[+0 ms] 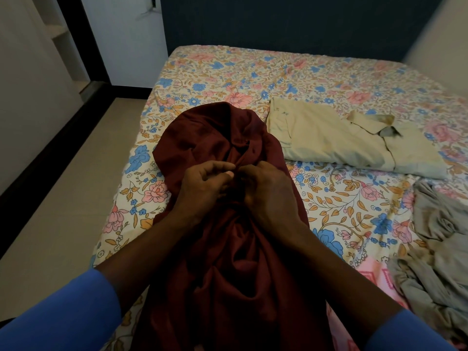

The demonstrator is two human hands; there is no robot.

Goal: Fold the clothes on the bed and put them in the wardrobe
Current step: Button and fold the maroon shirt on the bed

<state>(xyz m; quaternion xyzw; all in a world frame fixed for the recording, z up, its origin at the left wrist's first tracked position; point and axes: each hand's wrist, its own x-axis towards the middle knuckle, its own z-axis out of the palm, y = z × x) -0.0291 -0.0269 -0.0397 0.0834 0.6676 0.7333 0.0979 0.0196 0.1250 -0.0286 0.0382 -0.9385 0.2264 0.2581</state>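
Sleeves (pixel 63 315) in blue frame the bottom of the view, and between them the maroon garment (pixel 228 274) lies lengthwise on the bed (pixel 329 79). It is much crumpled, so I cannot tell if it is a shirt or a dress; its lower end is cut off by the frame. Over its middle the two hands meet. The left hand (pixel 202 188) has its fingers curled and pinches a small fold of the maroon cloth; the right hand (pixel 271 193) does likewise, its fingertips touching those of the left. I judge that they work on a button or a seam at the front opening, to close the garment flat before folding, but the fingers cover the exact spot. To the right, near the edge of the view, a grey garment (pixel 440 249) lies in a loose heap, not folded, partly cut off. Further away the beige shirt (pixel 329 140) lies already folded with its collar to the right, probably set aside to wait for the wardrobe. At the far left pale shelves (pixel 59 34) show in a dim recess; if this is the wardrobe I cannot say.
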